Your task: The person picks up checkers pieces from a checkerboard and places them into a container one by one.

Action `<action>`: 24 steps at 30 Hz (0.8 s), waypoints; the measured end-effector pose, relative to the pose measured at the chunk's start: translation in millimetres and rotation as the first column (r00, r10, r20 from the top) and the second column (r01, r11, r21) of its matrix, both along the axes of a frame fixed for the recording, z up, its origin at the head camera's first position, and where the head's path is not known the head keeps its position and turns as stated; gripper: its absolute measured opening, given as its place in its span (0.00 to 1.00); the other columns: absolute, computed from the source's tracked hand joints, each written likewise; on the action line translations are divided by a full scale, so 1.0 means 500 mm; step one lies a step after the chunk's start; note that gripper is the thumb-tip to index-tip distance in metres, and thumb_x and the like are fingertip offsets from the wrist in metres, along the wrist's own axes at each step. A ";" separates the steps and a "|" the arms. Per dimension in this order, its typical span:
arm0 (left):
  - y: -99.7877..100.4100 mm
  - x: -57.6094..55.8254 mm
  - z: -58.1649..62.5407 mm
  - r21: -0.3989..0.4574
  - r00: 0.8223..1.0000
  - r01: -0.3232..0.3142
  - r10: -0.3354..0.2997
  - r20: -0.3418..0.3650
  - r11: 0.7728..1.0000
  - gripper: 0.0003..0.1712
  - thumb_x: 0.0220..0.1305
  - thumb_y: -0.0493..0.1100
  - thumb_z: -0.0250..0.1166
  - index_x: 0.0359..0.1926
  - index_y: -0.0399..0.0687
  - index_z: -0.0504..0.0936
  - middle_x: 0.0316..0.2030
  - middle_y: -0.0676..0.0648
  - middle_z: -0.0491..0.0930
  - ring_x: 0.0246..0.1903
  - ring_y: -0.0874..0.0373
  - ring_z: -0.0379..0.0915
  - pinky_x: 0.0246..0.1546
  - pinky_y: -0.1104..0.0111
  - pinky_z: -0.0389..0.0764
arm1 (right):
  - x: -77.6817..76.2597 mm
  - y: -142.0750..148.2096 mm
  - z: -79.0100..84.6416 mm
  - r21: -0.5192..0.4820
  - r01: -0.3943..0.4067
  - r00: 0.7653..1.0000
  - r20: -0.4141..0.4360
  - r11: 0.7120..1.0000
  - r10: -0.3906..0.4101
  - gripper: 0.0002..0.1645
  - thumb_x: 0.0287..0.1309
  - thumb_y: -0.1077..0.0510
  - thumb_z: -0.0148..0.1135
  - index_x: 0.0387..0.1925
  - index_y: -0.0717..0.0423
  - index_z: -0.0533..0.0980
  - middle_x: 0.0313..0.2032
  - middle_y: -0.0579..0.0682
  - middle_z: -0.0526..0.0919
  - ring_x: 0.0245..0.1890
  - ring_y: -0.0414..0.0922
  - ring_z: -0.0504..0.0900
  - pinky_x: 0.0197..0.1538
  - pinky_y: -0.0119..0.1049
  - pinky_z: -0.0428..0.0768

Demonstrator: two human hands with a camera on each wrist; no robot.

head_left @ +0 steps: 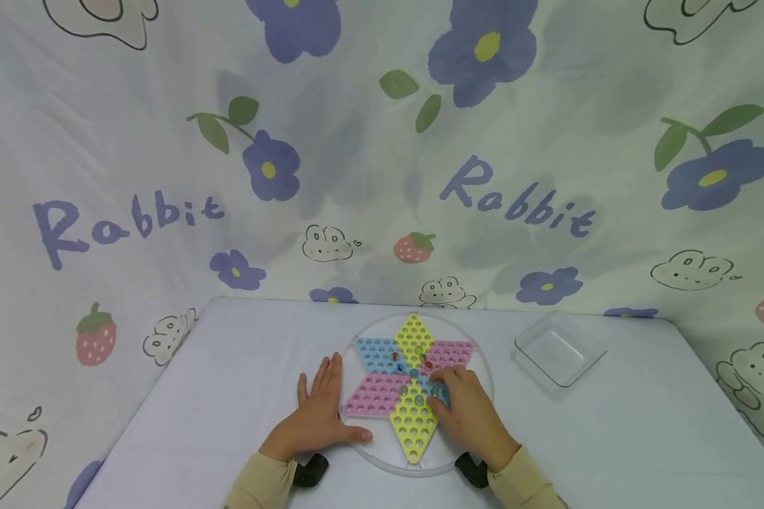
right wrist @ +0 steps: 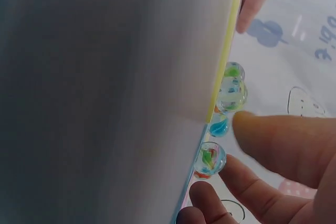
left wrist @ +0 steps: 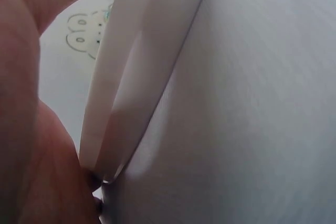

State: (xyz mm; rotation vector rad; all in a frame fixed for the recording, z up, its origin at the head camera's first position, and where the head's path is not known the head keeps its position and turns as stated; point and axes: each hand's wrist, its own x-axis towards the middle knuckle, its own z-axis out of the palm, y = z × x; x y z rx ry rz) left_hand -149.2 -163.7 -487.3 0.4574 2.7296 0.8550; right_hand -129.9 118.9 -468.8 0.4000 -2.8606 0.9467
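A round Chinese checkers board [head_left: 369, 452] with a clear rim and a yellow, blue and pink star lies on the table. Glass marbles sit around the star's middle, among them a clear one [head_left: 419, 400] in the yellow part. My left hand [head_left: 315, 420] rests at the board's left edge, fingers straight and spread, thumb over the rim [left wrist: 121, 77]. Over the lower right of the star is my right hand [head_left: 472, 417]. In the right wrist view its index fingertip is right at a glass marble [right wrist: 210, 158] with coloured swirls, while the thumb [right wrist: 262, 132] stands apart from it.
A clear square container [head_left: 563, 353] stands to the right of the board. The white-covered table [head_left: 643, 424] meets a patterned cloth [head_left: 356, 177] behind it. Dark wrist devices [head_left: 310, 471] sit under both wrists.
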 end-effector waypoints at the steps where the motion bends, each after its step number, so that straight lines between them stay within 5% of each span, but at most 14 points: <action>1: -0.001 0.000 -0.001 0.000 1.000 0.002 -0.002 0.000 1.000 0.85 0.41 0.74 0.75 0.77 0.30 0.31 0.78 0.33 0.31 0.77 0.40 0.23 0.66 0.36 0.18 | 0.000 0.000 -0.001 0.005 -0.004 1.000 -0.008 1.000 0.004 0.16 0.58 0.59 0.72 0.47 0.58 0.80 0.44 0.50 0.78 0.45 0.46 0.74 0.51 0.48 0.78; 24: 0.000 0.000 0.001 0.006 1.000 0.006 -0.006 -0.002 1.000 0.87 0.39 0.73 0.77 0.77 0.29 0.32 0.78 0.33 0.31 0.77 0.39 0.23 0.66 0.36 0.18 | -0.001 0.004 0.000 0.020 -0.009 0.999 -0.038 1.000 0.009 0.11 0.57 0.66 0.72 0.41 0.57 0.80 0.42 0.50 0.76 0.43 0.46 0.74 0.48 0.45 0.79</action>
